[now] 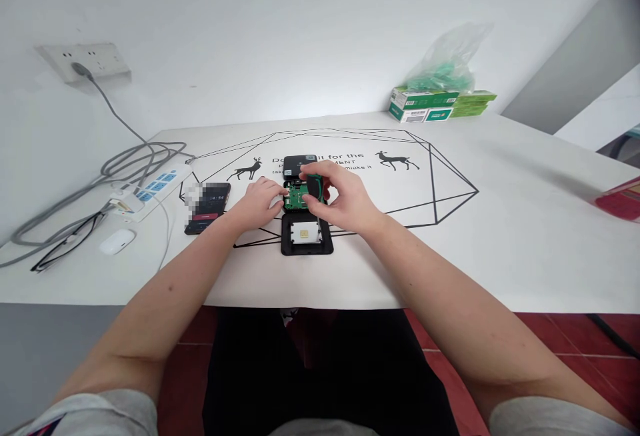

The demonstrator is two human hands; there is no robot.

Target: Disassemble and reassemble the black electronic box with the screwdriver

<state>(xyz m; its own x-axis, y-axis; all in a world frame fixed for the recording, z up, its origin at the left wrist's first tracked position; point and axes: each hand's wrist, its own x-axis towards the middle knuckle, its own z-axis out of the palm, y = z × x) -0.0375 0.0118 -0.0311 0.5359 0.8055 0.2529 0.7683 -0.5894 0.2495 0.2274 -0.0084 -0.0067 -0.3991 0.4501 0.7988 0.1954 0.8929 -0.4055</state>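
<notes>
A green circuit board (295, 197) in a black casing lies on the table. My left hand (260, 203) is at its left edge, with bent fingertips and thumb against it. In my right hand (345, 196) is a screwdriver (315, 187) with a green and black handle, held upright over the right side of the board. Its thin shaft points down, and I cannot tell where the tip rests. Nearer me lies a black cover (306, 251) with a white plate (303, 231) carrying a gold-coloured square. Behind the board is a black lid (294, 164) with small labels, partly covered by my right hand.
A phone (213, 206) lies left of my left hand. Further left are a power strip (170, 186), coiled grey cable (113, 168), glasses (70, 246) and a white earbud case (118, 241). Green and white boxes (425, 106) with a plastic bag (447, 66) stand at the back right.
</notes>
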